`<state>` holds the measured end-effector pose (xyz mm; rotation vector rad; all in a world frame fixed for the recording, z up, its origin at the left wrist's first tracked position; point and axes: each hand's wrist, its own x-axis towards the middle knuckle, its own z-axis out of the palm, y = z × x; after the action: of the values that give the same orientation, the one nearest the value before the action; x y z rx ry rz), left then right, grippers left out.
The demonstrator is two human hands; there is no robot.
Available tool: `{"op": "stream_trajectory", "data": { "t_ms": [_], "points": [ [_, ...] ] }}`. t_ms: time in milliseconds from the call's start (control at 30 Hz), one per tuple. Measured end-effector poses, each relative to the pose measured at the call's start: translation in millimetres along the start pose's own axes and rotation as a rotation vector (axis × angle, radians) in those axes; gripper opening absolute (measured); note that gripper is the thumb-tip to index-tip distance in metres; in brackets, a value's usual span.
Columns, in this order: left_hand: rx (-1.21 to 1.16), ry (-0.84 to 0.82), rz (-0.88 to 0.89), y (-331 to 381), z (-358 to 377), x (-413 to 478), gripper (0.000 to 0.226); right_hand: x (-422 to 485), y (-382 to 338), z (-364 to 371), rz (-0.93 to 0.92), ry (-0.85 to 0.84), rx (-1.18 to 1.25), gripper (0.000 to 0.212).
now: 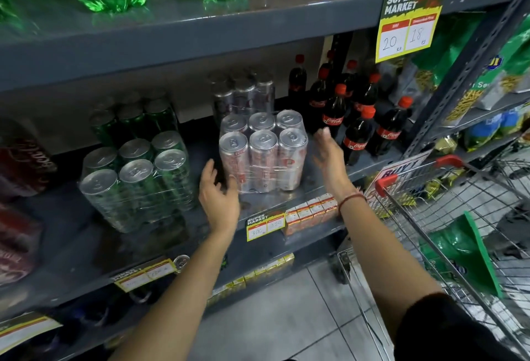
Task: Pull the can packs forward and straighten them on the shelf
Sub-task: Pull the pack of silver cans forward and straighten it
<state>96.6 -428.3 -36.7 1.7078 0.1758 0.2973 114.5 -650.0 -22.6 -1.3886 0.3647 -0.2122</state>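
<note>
Shelf (315, 188) edge: open hands flank silver can pack (262, 154).

We see a silver can pack (262, 154) of brushed, shiny metal under glossy, wrinkled clear plastic film. The green can pack (137, 177) wears the same crinkled wrap over metallic lids. The shelf (324, 185) looks like painted grey metal, smooth with a dull sheen. The cola bottles (358, 134) are glossy plastic with paper-like red labels. The cart (447, 217) is bright wire metal with a red plastic handle.
</note>
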Motion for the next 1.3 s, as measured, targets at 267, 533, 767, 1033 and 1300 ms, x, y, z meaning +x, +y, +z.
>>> {"op": "stream_trajectory", "data": {
  "t_ms": [267, 533, 767, 1033, 1300],
  "points": [
    [0.053, -0.113, 0.043, 29, 46, -53, 0.069, 34, -31, 33, -0.005, -0.254, -0.188, 0.07],
    [0.05, -0.29, -0.074, 27, 46, 8, 0.07, 2, 2, 30, -0.186, 0.052, -0.11, 0.043],
    [0.053, -0.501, -0.024, 28, 42, 70, 0.055, -55, 32, 71, -0.322, 0.37, -0.201, 0.057],
    [0.052, -0.037, 0.031, 16, 36, -31, 0.046, -18, -6, 29, -0.241, 0.241, -0.04, 0.046],
    [0.128, -0.301, 0.139, 24, 77, -91, 0.063, 77, -64, 36, 0.021, -0.373, -0.315, 0.063]
  ]
}}
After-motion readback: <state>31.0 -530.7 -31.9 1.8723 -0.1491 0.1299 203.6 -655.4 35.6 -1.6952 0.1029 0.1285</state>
